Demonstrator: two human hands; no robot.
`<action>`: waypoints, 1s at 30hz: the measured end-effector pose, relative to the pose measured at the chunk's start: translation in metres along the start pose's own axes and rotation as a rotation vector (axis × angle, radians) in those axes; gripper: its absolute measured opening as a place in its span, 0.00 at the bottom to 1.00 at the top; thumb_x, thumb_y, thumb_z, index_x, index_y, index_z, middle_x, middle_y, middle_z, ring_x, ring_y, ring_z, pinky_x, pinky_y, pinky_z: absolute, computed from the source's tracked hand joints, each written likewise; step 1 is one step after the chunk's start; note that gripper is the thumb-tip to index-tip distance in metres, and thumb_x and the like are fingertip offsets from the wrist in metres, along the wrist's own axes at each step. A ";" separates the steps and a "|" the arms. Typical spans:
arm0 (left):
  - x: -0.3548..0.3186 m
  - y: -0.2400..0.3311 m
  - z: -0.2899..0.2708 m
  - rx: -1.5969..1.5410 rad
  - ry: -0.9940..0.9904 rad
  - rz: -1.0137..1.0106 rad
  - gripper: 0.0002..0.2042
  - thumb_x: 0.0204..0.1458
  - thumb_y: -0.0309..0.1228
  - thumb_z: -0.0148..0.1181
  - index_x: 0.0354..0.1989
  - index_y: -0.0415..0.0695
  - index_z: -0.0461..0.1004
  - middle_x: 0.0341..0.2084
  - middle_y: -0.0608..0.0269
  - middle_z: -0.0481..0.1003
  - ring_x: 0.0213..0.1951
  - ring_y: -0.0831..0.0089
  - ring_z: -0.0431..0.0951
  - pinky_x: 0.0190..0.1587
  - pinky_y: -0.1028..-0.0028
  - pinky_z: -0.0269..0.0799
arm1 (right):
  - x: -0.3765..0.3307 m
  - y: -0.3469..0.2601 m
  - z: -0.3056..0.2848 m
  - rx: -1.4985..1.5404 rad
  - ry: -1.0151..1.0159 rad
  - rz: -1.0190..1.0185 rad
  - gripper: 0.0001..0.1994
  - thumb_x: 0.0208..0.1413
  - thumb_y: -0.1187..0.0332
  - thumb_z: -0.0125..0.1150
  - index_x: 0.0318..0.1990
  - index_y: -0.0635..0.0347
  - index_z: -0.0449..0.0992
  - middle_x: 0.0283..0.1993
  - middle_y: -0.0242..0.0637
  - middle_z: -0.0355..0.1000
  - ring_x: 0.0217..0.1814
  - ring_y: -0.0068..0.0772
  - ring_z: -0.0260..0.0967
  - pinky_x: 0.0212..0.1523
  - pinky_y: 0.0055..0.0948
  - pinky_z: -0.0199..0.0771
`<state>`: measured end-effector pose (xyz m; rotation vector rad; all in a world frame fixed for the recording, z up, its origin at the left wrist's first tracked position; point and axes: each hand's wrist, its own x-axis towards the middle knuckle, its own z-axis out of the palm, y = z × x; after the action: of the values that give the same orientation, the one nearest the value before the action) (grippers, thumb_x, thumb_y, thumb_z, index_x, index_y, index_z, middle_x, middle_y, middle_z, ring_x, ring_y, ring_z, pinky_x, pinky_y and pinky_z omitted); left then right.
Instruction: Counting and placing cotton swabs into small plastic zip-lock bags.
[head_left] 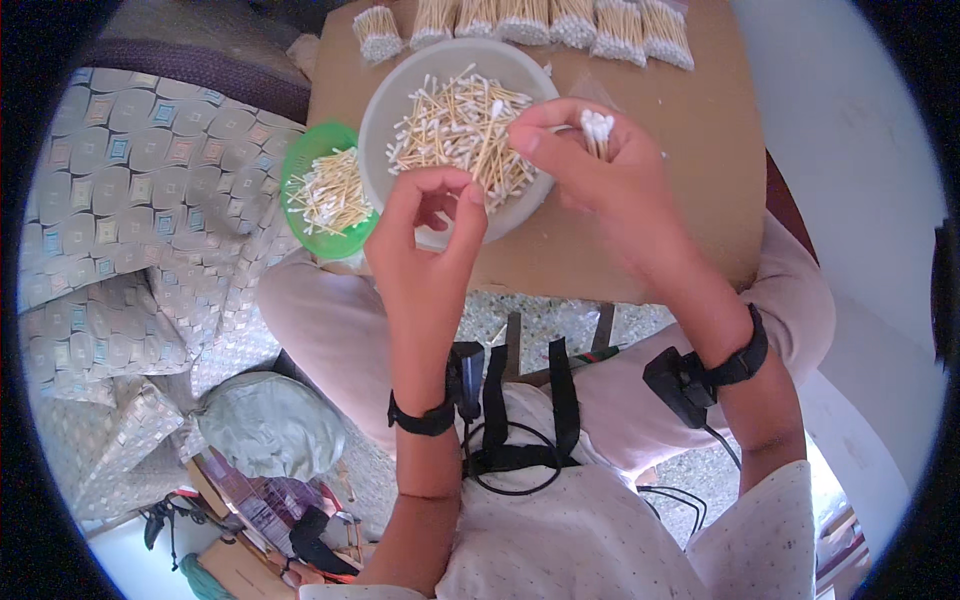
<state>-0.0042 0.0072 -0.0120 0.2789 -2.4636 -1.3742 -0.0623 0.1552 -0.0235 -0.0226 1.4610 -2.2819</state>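
Observation:
A wide white bowl [375, 120] full of loose cotton swabs [440, 125] stands on a brown board. Over its near rim, my left hand [425, 220] pinches one cotton swab [489, 140] between thumb and fingertips, its white tip pointing up and away. Above the bowl's right side, my right hand [610, 170] is closed around a small bunch of cotton swabs [597, 128] whose white heads stick out of the curled fingers. The right thumb and index fingertip meet close beside the single swab; whether they touch it I cannot tell.
A green basket [292, 165] with more swabs sits left of the bowl. Several packed bundles of swabs [525, 22] line the far edge of the cardboard-coloured board [700, 150]. My crossed legs are at its near edge. A patterned cloth [150, 170] covers the left side; a wall rises at right.

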 end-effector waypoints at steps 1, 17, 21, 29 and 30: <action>0.000 0.001 -0.003 0.003 0.003 0.006 0.05 0.46 0.24 0.60 0.31 0.42 0.74 0.23 0.68 0.74 0.24 0.82 0.70 0.29 0.80 0.62 | -0.001 -0.005 0.001 -0.042 -0.004 -0.055 0.13 0.49 0.63 0.64 0.40 0.59 0.76 0.21 0.17 0.62 0.19 0.07 0.47 0.17 0.16 0.43; -0.001 -0.003 -0.014 0.114 -0.066 -0.018 0.06 0.45 0.24 0.61 0.32 0.42 0.74 0.23 0.72 0.74 0.22 0.85 0.65 0.27 0.83 0.60 | 0.005 0.009 0.002 -0.180 0.012 -0.223 0.10 0.48 0.66 0.65 0.35 0.61 0.77 0.20 0.17 0.60 0.22 0.08 0.49 0.20 0.15 0.47; 0.000 -0.003 -0.015 -0.085 0.071 -0.049 0.07 0.47 0.25 0.62 0.35 0.40 0.75 0.24 0.73 0.73 0.23 0.86 0.66 0.27 0.84 0.60 | 0.008 0.016 -0.002 -0.175 0.067 -0.157 0.10 0.49 0.65 0.64 0.35 0.61 0.78 0.24 0.20 0.67 0.23 0.09 0.54 0.22 0.14 0.53; -0.004 0.011 -0.014 -0.402 0.123 -0.019 0.09 0.52 0.27 0.57 0.40 0.37 0.73 0.23 0.70 0.70 0.25 0.85 0.64 0.27 0.85 0.59 | -0.002 0.012 0.005 -0.255 -0.165 0.003 0.10 0.49 0.64 0.63 0.33 0.61 0.78 0.25 0.23 0.71 0.28 0.13 0.63 0.29 0.19 0.65; -0.004 0.009 -0.015 -0.414 0.106 -0.002 0.10 0.54 0.29 0.55 0.42 0.37 0.72 0.21 0.71 0.67 0.23 0.85 0.61 0.25 0.85 0.55 | -0.002 0.013 0.005 -0.255 -0.164 0.003 0.10 0.49 0.64 0.63 0.33 0.61 0.78 0.25 0.23 0.71 0.28 0.13 0.63 0.29 0.19 0.65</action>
<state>0.0045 0.0013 0.0022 0.2492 -2.0327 -1.7754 -0.0544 0.1471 -0.0323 -0.2764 1.6495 -2.0240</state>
